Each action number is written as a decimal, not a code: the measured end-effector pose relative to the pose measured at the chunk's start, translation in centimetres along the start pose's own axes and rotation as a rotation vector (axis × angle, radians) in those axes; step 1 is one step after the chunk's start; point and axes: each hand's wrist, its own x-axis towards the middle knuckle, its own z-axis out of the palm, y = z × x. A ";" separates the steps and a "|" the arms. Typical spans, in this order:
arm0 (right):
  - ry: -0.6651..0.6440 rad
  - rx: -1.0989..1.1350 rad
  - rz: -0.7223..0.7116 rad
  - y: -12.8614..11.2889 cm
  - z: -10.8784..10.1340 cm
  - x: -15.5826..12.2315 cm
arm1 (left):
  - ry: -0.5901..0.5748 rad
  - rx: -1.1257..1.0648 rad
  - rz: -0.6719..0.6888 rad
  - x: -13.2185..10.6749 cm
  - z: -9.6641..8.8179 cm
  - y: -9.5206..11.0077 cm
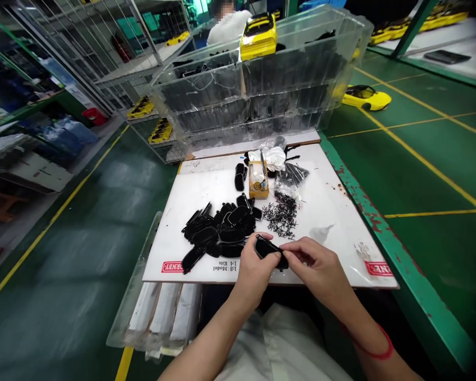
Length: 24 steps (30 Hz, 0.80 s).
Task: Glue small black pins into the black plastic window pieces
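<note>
At the far left a green floor (63,275) with a yellow line runs past wire racks (115,63). A clear tray (137,296) hangs just off the left edge of a white board (333,211), which serves as the work surface. On the board's left half lies a pile of black plastic parts (218,233), overlapping one another.

The left hand (254,270) sits at the board's near edge, just right of the pile. Its fingers are closed on one black part (268,250), thumb on top, holding the part's left end just above the board. The right hand (319,264) meets it from the other side: its thumb and fingertips pinch together at the part's right end, touching it. Whether they also hold something small there cannot be told. A red band (375,352) circles the right wrist.

Behind the hands, a heap of small black screws (281,214) lies just right of the pile. Farther back stand a small yellow box (257,182), a crumpled white bag (275,157) and a clear bag (291,177) of dark pieces. Beyond the board rise stacked clear bins (262,90), with a yellow toy car (258,36) on top. To the right, another yellow car (367,98) rests on the floor.
</note>
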 end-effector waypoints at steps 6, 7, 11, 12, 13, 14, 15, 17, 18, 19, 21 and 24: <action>-0.072 0.001 -0.025 -0.5 -1.2 0.8 | 0.021 -0.123 -0.010 -0.8 0.9 0.9; -0.086 0.000 -0.023 -0.6 -1.3 0.9 | 0.028 -0.140 -0.008 -0.9 1.0 0.9; -0.141 -0.001 0.005 -0.9 -1.7 1.0 | 0.071 -0.196 0.007 -1.5 1.1 1.0; -0.153 0.004 0.011 -0.9 -1.7 1.0 | 0.080 -0.206 0.009 -1.6 1.1 1.0; -0.163 0.009 0.015 -1.0 -1.6 1.0 | 0.086 -0.214 0.012 -1.7 1.0 1.0; -0.172 0.013 0.020 -1.0 -1.5 0.9 | 0.088 -0.220 0.013 -1.9 0.9 1.0; -0.177 0.017 0.025 -1.0 -1.4 0.9 | 0.090 -0.224 0.015 -2.0 0.7 1.0; -0.175 0.020 0.042 -1.2 -1.0 0.8 | 0.082 -0.226 0.020 -2.2 0.3 1.1; -0.169 0.019 0.053 -1.4 -0.8 0.7 | 0.073 -0.222 0.021 -2.2 0.1 1.1; -0.158 0.020 0.065 -1.6 -0.5 0.5 | 0.064 -0.215 0.021 -2.3 -0.2 1.2; -0.123 0.034 0.095 -2.2 0.0 0.3 | 0.040 -0.197 0.025 -2.3 -0.9 1.2; -0.070 0.071 0.157 -3.2 0.9 -0.2 | -0.014 -0.184 0.025 -2.2 -2.0 1.2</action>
